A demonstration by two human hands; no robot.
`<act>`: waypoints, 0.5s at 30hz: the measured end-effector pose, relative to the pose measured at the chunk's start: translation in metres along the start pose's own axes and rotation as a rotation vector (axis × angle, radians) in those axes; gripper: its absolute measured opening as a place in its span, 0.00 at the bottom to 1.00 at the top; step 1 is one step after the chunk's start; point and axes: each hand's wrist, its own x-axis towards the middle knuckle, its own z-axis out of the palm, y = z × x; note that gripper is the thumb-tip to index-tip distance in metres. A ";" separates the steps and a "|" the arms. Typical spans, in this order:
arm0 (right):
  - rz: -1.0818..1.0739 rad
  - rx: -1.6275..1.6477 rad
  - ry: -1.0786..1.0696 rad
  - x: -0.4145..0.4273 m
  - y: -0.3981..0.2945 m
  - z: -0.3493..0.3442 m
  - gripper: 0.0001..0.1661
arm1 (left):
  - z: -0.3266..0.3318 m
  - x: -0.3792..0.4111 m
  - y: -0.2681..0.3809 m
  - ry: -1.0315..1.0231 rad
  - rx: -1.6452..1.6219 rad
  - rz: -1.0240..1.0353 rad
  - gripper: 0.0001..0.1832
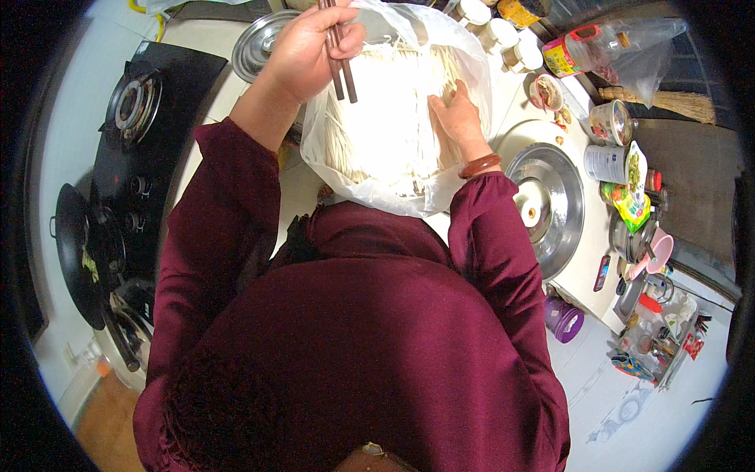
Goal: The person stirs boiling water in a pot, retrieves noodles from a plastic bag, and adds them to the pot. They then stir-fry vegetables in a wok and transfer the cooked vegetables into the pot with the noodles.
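My left hand (307, 53) grips a pair of dark wooden chopsticks (345, 76), tips pointing down over a translucent plastic bag (427, 200). Thin, pale dried noodles (342, 144) fill the wide-open bag, and glare washes out their middle. At the right side of the bag, my right hand (459, 121) reaches in with its fingers against the noodles. Whether those fingers grip any strands cannot be made out. A reddish-brown bangle (481, 166) circles the right wrist.
Left stands a black gas stove (159, 118) with a wok (76, 248). A metal lid (250, 50) lies beyond my left hand. On the right counter are a steel basin (566, 206), white-lidded jars (501, 35), a red-and-white bowl (545, 92) and a pink ladle (657, 251). Below sits a purple bin (563, 321).
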 end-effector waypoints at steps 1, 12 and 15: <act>-0.014 -0.007 -0.027 -0.008 -0.013 -0.005 0.53 | 0.003 -0.003 0.001 0.029 0.001 0.007 0.26; -0.165 0.035 -0.026 -0.071 -0.106 0.018 0.57 | 0.003 -0.004 -0.003 0.065 -0.047 -0.116 0.31; -0.189 -0.075 -0.034 -0.085 -0.119 0.016 0.59 | 0.006 -0.005 -0.003 0.064 -0.066 -0.114 0.31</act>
